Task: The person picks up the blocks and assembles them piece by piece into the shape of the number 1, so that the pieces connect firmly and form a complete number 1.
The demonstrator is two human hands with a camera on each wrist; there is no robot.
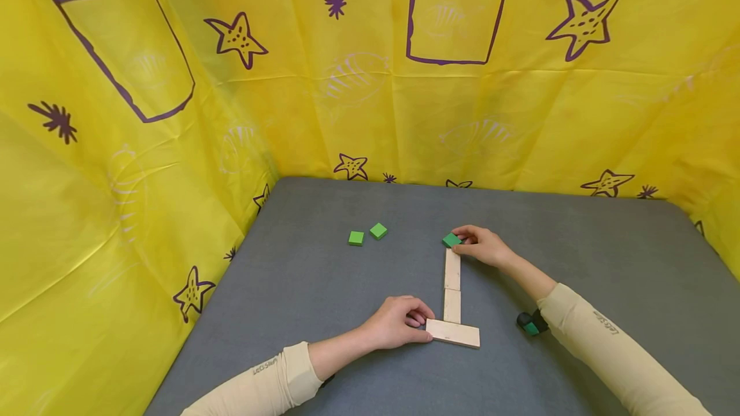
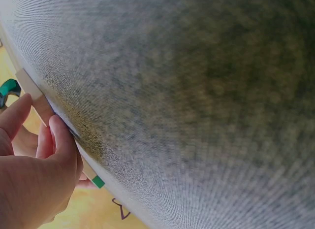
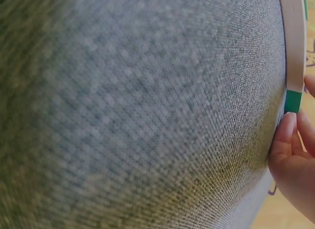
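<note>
On the grey table, two pale wooden blocks [image 1: 453,269] lie end to end, pointing away from me. A third wooden block [image 1: 453,333] lies crosswise at their near end, forming an upside-down T. The left hand [image 1: 396,323] pinches this crosswise block at its left end, thumb in front and fingers behind. At the far end of the line, a dark green square block [image 1: 451,240] is between the thumb and fingers of the right hand [image 1: 485,247]. In the right wrist view the green block [image 3: 292,101] touches the end of a wooden block [image 3: 294,42].
Two light green square blocks, one [image 1: 356,238] left of the other [image 1: 378,231], lie toward the back of the table. A black and green device [image 1: 528,324] shows by the right sleeve. Yellow patterned cloth [image 1: 358,114] hangs behind and beside the table [image 1: 289,275].
</note>
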